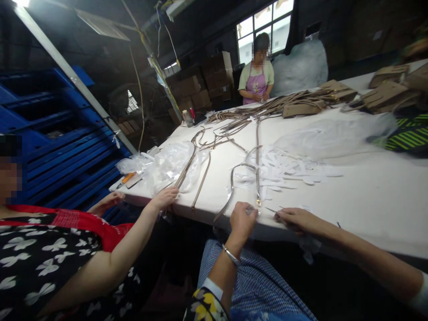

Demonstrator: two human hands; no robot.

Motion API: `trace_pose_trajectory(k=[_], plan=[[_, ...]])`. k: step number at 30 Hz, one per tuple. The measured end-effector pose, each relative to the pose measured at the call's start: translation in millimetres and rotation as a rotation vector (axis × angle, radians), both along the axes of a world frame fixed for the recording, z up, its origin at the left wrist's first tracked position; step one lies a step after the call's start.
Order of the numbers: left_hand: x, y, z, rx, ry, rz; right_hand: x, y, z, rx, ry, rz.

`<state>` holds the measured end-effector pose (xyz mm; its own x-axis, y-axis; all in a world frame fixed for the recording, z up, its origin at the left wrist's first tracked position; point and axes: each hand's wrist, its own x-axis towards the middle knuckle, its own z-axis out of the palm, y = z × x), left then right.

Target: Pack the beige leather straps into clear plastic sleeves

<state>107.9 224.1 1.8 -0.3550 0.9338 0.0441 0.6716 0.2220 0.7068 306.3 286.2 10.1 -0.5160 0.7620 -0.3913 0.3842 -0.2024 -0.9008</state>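
Observation:
At the table's front edge, my left hand point(243, 221), with a bangle on its wrist, is closed on something small and whitish that I cannot make out. Just to its right my right hand point(294, 219) is closed around a thin pointed metal tool point(271, 210) whose tip points left. Between and beyond my hands lies a brown strap point(257, 178) with a gold buckle point(258, 203). A curved strap point(231, 187), partly in clear wrap, runs down to the edge beside my left hand. White paper strips point(287, 167) lie behind my right hand.
At the left, a person's hand point(167, 196) touches straps at the edge of the white table point(377, 205). Clear plastic point(167, 165) and an orange cutter point(127, 178) lie nearby. Farther back are a strap pile point(247, 113), brown bags point(302, 109) and another person point(257, 80).

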Motion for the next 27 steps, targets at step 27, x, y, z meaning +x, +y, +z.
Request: trace_pose_trajectory(k=[27], plan=[[-68, 13, 48.4, -0.176, 0.217, -0.116, -30, -8, 8.8, -0.397, 0.254, 0.110]])
